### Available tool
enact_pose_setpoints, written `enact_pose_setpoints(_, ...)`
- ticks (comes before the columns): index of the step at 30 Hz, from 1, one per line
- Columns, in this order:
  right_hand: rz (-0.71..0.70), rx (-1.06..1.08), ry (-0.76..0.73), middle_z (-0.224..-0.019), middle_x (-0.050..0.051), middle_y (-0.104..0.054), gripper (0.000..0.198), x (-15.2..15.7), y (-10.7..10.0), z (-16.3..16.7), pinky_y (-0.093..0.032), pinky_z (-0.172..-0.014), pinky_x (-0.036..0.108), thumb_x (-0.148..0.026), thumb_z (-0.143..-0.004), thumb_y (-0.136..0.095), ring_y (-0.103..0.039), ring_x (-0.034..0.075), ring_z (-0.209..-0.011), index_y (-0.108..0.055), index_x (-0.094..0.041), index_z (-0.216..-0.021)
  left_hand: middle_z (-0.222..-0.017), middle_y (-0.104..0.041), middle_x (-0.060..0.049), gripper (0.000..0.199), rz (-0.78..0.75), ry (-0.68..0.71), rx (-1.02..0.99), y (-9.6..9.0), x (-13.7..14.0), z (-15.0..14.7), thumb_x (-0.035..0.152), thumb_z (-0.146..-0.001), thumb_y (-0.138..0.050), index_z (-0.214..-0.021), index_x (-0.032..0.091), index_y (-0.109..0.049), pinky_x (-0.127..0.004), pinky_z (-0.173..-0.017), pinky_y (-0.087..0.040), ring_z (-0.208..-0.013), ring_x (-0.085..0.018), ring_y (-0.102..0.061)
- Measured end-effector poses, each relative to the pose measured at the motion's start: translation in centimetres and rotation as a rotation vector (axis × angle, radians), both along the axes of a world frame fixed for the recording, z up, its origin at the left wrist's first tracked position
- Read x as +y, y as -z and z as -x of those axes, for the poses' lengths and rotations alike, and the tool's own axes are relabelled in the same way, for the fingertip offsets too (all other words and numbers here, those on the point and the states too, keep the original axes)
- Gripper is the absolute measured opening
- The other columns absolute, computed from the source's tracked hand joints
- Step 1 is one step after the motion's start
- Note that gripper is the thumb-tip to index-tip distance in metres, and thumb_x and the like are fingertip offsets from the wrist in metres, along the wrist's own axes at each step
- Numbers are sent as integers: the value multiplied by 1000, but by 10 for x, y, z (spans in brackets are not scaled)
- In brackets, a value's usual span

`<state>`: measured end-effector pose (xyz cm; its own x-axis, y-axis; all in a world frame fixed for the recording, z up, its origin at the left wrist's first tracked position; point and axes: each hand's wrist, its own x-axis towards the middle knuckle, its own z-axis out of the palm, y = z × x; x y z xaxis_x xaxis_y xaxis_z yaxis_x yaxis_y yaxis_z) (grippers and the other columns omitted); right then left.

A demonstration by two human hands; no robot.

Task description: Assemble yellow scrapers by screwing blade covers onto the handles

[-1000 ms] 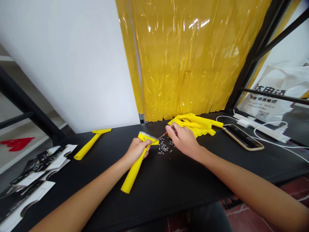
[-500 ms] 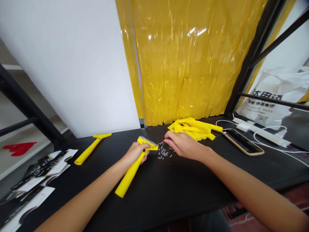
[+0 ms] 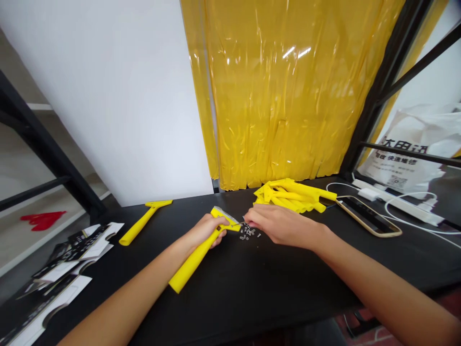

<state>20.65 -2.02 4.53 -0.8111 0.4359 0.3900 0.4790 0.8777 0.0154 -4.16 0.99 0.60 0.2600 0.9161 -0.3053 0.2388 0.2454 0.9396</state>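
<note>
My left hand (image 3: 206, 231) is closed round the neck of a yellow scraper (image 3: 192, 265), its thumb on the head. A grey blade strip runs along that head's upper edge. My right hand (image 3: 281, 225) pinches a thin screwdriver (image 3: 239, 224), its metal shaft reaching left to the near corner of the scraper head; its handle is hidden in the fingers. Small loose screws and nuts (image 3: 248, 233) lie on the black table (image 3: 230, 300) beneath the tip and the right fingers. Behind my right hand is a pile of yellow scraper handles (image 3: 288, 192).
Another yellow scraper (image 3: 144, 223) lies at the left, near printed cardboard sleeves (image 3: 79, 257). To the right are a phone (image 3: 369, 216), a white power strip (image 3: 406, 204) with cables, and a white plastic bag (image 3: 406, 149). Yellow strip curtain (image 3: 288, 105) hangs behind the table.
The whole view has shifted slightly, moving things a little to the right. Both hands keep their grips, and the screwdriver stays at the scraper head's corner; my right hand has turned a little.
</note>
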Motion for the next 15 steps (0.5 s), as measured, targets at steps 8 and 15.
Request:
enact_pose_setpoints(8, -20, -128, -30, -97, 6, -61, 33, -12, -5, 0, -42, -74, 30, 4, -85, -46, -53, 19, -85, -55, -18, -108, -48, -52, 1, 20, 66, 140, 40, -11, -1, 7, 33, -74, -62, -68, 14, -64, -22, -32, -29, -34, -11, -45)
enact_pose_setpoints(15, -185, -245, -151, -91, 8, -64, 32, -17, -23, 9, -41, -69, 33, -2, -91, -44, -54, 22, -82, -57, -18, -115, -50, -53, 0, 20, 62, 354, 74, -18, 1, 12, 31, -76, -59, -65, 15, -64, -21, -33, -29, -35, -10, -44)
